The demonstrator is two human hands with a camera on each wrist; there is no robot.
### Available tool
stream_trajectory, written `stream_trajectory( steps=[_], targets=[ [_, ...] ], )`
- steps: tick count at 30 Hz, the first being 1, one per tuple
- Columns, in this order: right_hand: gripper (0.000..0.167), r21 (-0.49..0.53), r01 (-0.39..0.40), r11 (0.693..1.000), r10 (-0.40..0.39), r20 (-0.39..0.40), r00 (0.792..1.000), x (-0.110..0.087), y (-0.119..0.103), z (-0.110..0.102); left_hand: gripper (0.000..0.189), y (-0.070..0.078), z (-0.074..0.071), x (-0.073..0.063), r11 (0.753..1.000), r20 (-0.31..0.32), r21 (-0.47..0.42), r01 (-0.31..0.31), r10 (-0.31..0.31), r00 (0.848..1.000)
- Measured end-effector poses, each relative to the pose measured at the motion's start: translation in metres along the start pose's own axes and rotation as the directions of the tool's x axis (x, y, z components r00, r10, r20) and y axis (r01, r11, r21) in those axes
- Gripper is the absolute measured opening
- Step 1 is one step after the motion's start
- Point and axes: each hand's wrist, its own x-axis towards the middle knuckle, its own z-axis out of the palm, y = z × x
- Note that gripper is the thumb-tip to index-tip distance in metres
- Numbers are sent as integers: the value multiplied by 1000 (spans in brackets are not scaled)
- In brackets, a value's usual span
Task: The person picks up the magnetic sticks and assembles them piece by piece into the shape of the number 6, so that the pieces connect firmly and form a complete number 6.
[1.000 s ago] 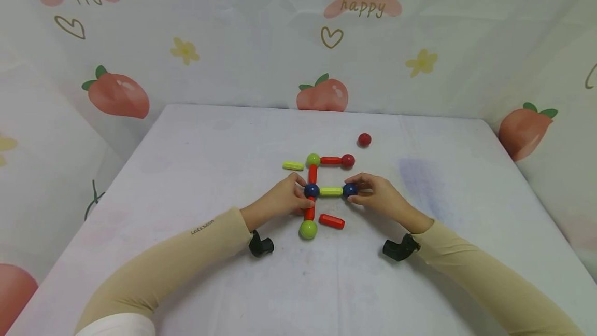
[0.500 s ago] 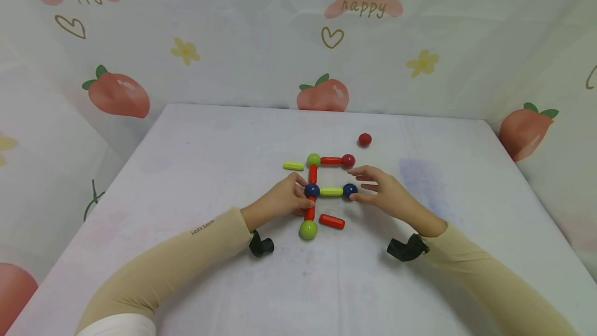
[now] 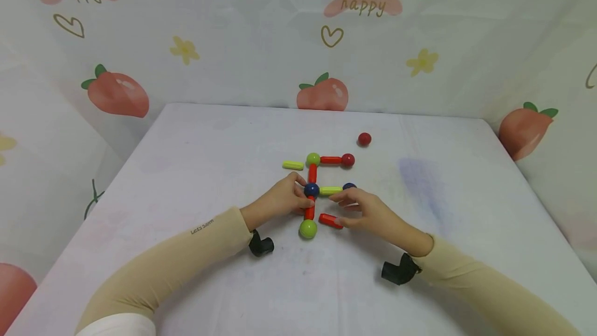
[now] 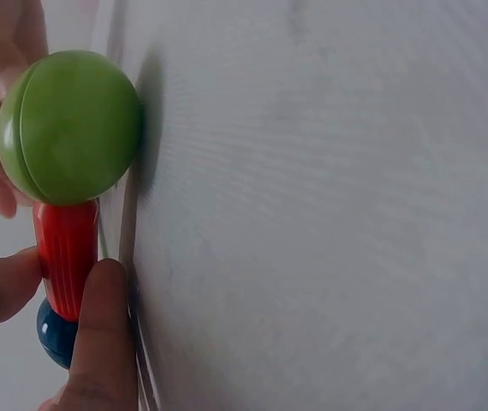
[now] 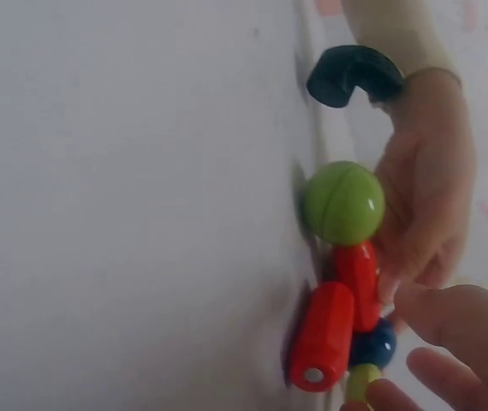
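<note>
A magnetic ball-and-rod shape lies on the white table. My left hand pinches its lower red rod between thumb and finger, close to the middle blue ball. Below that rod sits a green ball. A yellow-green rod runs right from the middle ball to another blue ball, partly hidden behind my right fingers. My right hand hovers with parted fingers over a loose red rod. Its thumb overlaps that rod's right end in the head view, while the right wrist view shows a gap between them.
An upper red rod leads to a green ball, then a red rod and a red ball. A loose red ball lies farther back. Left of the shape is a loose yellow-green rod.
My right hand has let go of the right blue ball, lifted off, and moved down and left to the loose red rod. The left hand keeps its hold.
</note>
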Motion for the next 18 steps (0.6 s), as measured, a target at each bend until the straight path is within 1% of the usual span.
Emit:
stream_trajectory(
  steps=[8,14,18],
  targets=[
    [42,-34,3,999,-1,48,999,2,0,7,48,2,-1,-2,1000,-4,6,-2,2,1000],
    [38,-53,-53,997,57,71,996,7,2,9,48,2,-1,-2,1000,-5,21,-2,2,1000],
    [35,-94,-64,994,72,82,994,10,2,9,47,1,0,-1,1000,-2,-7,-8,8,1000]
  ],
)
